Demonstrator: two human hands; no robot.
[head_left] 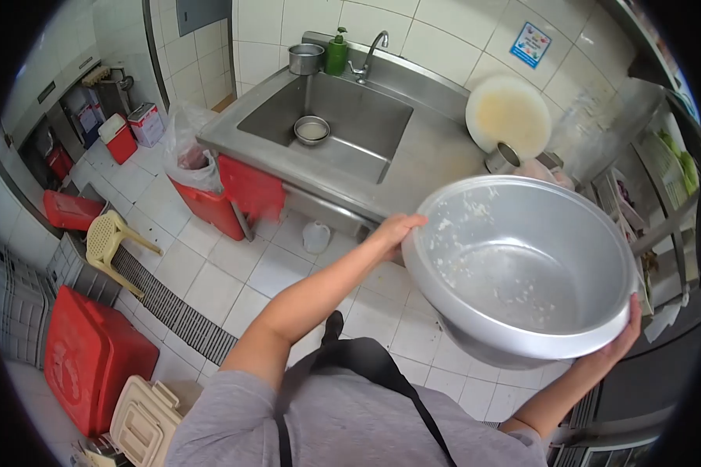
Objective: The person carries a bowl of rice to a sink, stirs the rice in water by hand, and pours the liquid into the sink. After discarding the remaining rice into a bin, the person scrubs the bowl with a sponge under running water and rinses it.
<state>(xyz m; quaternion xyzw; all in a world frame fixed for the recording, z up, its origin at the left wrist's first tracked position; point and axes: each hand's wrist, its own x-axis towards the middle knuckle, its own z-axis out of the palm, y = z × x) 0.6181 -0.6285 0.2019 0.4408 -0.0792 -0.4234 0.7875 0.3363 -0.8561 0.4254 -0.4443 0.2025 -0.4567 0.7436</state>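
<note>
Both my hands hold a large metal pot (522, 265) in front of me, to the right of my body. White bits that look like cooked rice stick to its inner wall and bottom. My left hand (399, 235) grips the rim on the left side, its fingers partly hidden behind the pot. On the lower right side, my right hand (621, 335) is closed round the rim, mostly beneath it. The pot tilts a little, its opening turned up toward me. Behind it stretches the steel counter (436, 159) with the sink (350, 117).
A metal bowl (311, 131) sits in the sink near the faucet (370, 58). A round whitish board (509, 117) leans on the wall. Left of the counter stands a bagged red bin (210, 206). A yellow stool (113, 241) and a red container (93, 362) are on the floor.
</note>
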